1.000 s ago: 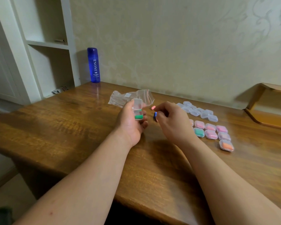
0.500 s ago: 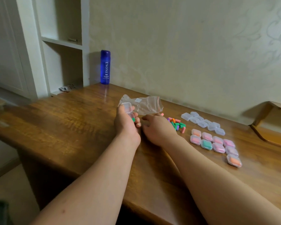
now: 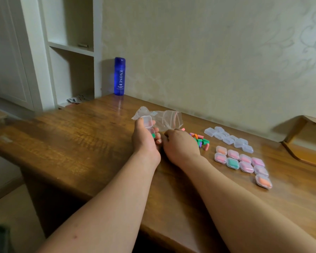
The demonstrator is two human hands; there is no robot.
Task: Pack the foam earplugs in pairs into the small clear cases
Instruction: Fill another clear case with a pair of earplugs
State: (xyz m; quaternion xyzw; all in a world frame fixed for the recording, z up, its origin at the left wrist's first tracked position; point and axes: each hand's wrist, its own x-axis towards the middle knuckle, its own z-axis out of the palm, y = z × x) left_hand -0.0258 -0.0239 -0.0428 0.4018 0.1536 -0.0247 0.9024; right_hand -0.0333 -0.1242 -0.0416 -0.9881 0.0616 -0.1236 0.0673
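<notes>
Earplug pile (image 3: pixel 199 139): loose mixed colours on the worktop (image 3: pixel 80 143), just past the right hand's knuckles and a bit to its right, touching or nearly so.
Right hand (image 3: pixel 180 145): palm down, curled over the near edge of the pile; closed-ish, but can't tell if pinching anything.
Left hand (image 3: pixel 144 140): gripping an open clear case (image 3: pixel 148 127), lid flipped up away from the wrist, one green plug already sitting in the base.
Nearer hand: right, by far; left well apart from the pile, busy holding the case.
Gap to cross: case sits just left of the right hand, so probably a short sideways carry.
Plug axis: jumbled, no single direction.
Hidden: right fingertips, near half of the pile, case hinge.
Packed cases (image 3: pixel 243 162): off to the right of the right wrist.
Empty cases (image 3: pixel 230 138): beyond those.
</notes>
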